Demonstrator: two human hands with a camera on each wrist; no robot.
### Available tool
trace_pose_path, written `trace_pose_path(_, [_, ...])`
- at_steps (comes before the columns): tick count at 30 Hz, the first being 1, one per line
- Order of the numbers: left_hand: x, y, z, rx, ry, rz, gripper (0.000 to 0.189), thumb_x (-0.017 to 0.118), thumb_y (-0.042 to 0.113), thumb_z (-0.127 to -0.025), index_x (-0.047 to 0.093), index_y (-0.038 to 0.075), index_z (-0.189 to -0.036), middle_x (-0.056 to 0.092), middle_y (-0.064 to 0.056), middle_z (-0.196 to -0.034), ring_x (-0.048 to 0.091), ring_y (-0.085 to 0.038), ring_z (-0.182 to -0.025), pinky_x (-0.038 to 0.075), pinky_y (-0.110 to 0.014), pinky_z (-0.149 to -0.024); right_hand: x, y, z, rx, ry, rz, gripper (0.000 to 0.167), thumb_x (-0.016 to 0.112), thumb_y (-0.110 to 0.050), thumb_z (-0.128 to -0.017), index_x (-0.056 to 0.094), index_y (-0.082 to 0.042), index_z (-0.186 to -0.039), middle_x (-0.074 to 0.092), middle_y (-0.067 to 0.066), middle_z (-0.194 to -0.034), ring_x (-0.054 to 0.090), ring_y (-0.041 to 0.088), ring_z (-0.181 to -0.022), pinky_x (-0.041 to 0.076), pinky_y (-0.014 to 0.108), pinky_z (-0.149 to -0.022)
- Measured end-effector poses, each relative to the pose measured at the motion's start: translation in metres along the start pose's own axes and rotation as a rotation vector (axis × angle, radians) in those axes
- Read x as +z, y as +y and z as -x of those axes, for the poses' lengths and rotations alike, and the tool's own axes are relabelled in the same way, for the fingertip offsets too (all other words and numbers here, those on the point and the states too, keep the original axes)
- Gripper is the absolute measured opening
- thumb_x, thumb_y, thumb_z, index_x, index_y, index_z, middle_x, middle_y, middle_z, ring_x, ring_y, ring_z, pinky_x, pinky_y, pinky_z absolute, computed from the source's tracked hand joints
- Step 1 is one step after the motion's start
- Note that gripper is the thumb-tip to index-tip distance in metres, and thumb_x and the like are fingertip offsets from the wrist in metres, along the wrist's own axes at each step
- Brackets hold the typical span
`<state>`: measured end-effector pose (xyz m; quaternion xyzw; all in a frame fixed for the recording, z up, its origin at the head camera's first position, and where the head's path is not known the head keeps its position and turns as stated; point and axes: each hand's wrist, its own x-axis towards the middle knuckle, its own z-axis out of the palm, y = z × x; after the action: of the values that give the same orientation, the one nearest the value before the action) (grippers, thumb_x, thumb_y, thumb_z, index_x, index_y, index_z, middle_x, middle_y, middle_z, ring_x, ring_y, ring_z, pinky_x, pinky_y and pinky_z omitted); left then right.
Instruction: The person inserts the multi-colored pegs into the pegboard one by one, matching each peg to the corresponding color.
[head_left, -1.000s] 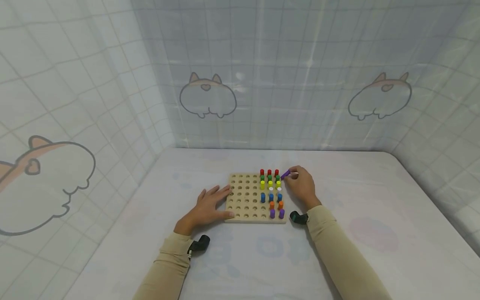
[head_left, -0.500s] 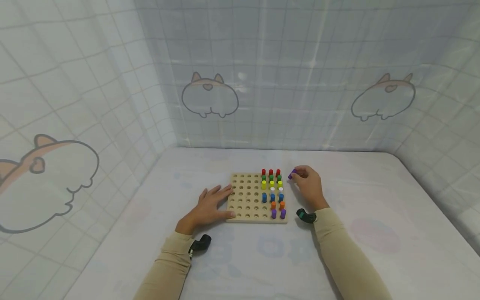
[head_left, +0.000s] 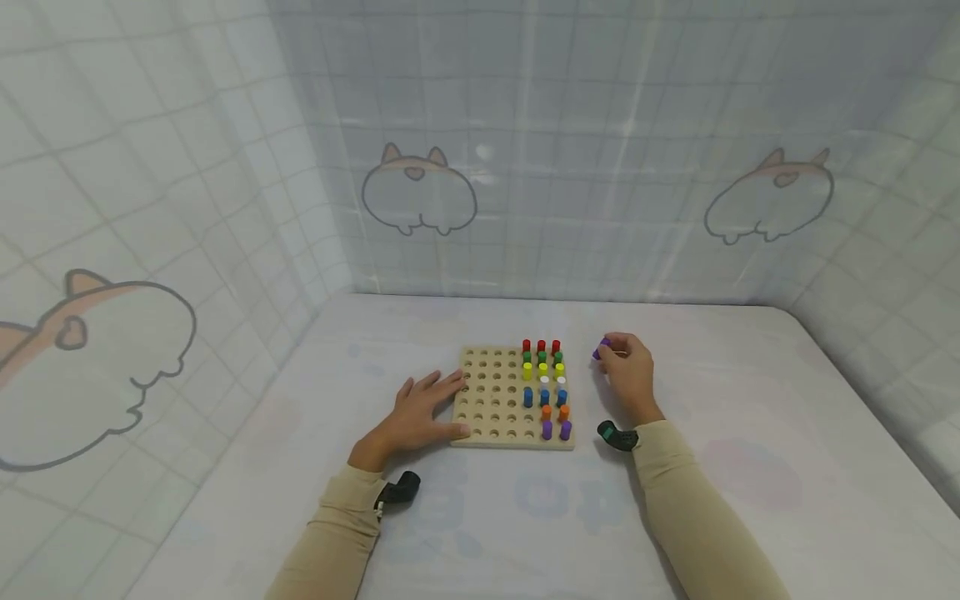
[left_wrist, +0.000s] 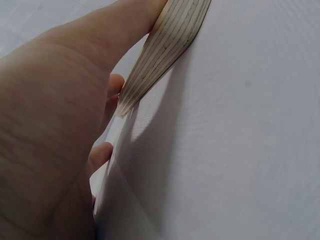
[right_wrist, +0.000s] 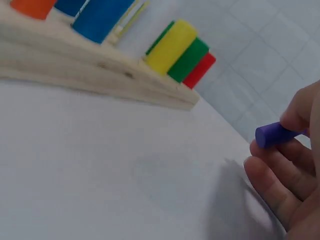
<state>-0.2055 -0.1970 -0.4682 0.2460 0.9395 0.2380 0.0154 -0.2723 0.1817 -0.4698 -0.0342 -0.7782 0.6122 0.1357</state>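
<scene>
A wooden pegboard (head_left: 487, 409) with rows of round holes lies on the table. My left hand (head_left: 411, 421) rests at its left side, fingers spread, thumb and fingertips on the edge; in the left wrist view the thumb reaches the board's layered side (left_wrist: 167, 45). Right of the board, my right hand (head_left: 630, 372) pinches a purple peg (right_wrist: 272, 134) between thumb and fingers, above the white cloth. Colored pegs stand upright in the board's right-hand columns: red (head_left: 541, 346), green, yellow (head_left: 543, 372), white, blue (head_left: 544, 398), orange and purple (head_left: 547, 430).
A white patterned cloth (head_left: 525, 517) covers the table. Tiled-pattern curtains (head_left: 585, 233) with cartoon animals enclose the back and sides. Dark wrist cameras (head_left: 617, 436) sit on both wrists, beside beige sleeves (head_left: 693, 500).
My right hand has drawn away to the right from the board's far right corner, carrying the purple peg. The left hand stays at the board's left edge, and the standing pegs look the same.
</scene>
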Motion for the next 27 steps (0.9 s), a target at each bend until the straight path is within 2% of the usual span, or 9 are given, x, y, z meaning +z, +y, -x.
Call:
trace_pose_path(4, [-0.003,0.001,0.001,-0.003,0.008,-0.003,0.090,0.066,0.065,-0.085,0.036,0.020,-0.157,0.026,0.008,-0.164,0.015,-0.034,-0.151,-0.002,-0.066,-0.115,0.003,-0.002,0.000,0.010,-0.046,-0.067,0.031,0.058,-0.014,-0.101,0.057,0.000,-0.128,0.059,0.015,-0.116,0.065,0.025,-0.098,0.057,0.023,-0.075])
trace_pose_path(9, [-0.003,0.002,0.001,-0.002,-0.005,0.005,0.090,0.067,0.065,-0.086,0.036,0.019,-0.158,0.025,0.007,-0.164,0.014,-0.033,-0.152,-0.003,-0.065,-0.115,0.005,-0.001,0.005,0.025,-0.074,-0.087,0.028,0.059,-0.010,-0.101,0.058,0.002,-0.126,0.059,0.016,-0.114,0.067,0.027,-0.095,0.058,0.026,-0.075])
trace_pose_path(18, [-0.002,0.003,0.004,-0.007,-0.002,0.005,0.090,0.067,0.064,-0.086,0.037,0.019,-0.157,0.026,0.007,-0.164,0.015,-0.033,-0.151,-0.003,-0.065,-0.115,0.007,0.003,0.008,-0.049,-0.083,-0.043,0.025,0.060,-0.011,-0.100,0.060,0.002,-0.122,0.063,0.016,-0.108,0.067,0.028,-0.088,0.059,0.026,-0.071])
trace_pose_path(27, [0.000,0.002,0.004,0.005,0.000,0.004,0.089,0.066,0.065,-0.086,0.037,0.020,-0.157,0.025,0.007,-0.164,0.015,-0.035,-0.151,-0.002,-0.067,-0.115,0.007,-0.023,0.031,-0.139,-0.167,-0.047,0.032,0.061,-0.012,-0.101,0.057,0.005,-0.128,0.066,0.016,-0.112,0.068,0.029,-0.099,0.058,0.025,-0.077])
